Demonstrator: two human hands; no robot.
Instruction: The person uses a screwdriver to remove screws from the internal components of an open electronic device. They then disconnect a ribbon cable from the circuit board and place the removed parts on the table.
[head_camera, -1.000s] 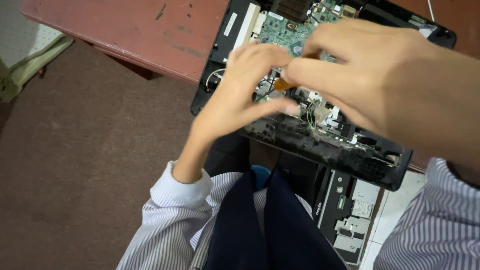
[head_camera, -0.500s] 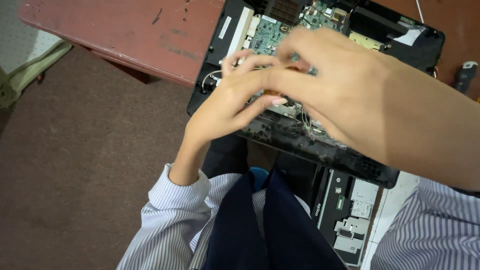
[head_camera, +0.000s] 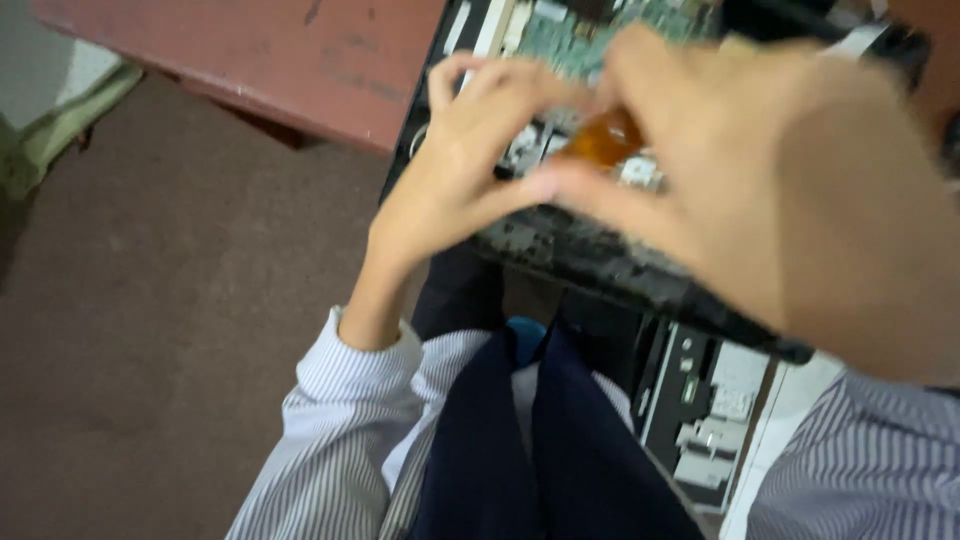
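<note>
An opened black laptop chassis (head_camera: 610, 265) is seen lying at the near edge of a reddish-brown wooden table (head_camera: 300, 60), overhanging the lap slightly. A green circuit board (head_camera: 560, 35) is exposed at its far side.

An orange flat ribbon cable (head_camera: 605, 140) is pinched between the thumb and forefinger of the right hand (head_camera: 790, 190), above the middle of the chassis. The left hand (head_camera: 460, 160) is curled, fingertips pressed down on the internals just beside the cable's lower end; nothing is seen gripped in it, and whether a latch or connector is held cannot be told.

Risks, as judged: the ribbon could be creased or torn if pulled at an angle or while its connector is latched; the connector tab could be snapped by the left fingertips; the chassis could be tipped off the near table edge by downward pressure, since part of it hangs past the edge.

Hidden or unclear: the right hand is heavily motion-blurred and covers most of the right half of the chassis. The cable's connector end is hidden behind the fingers. A second dark panel (head_camera: 700, 410) with pale fittings is partly seen below the table edge, by the striped sleeve (head_camera: 340, 440); its kind cannot be made out. The chassis' far right corner is cut off.
</note>
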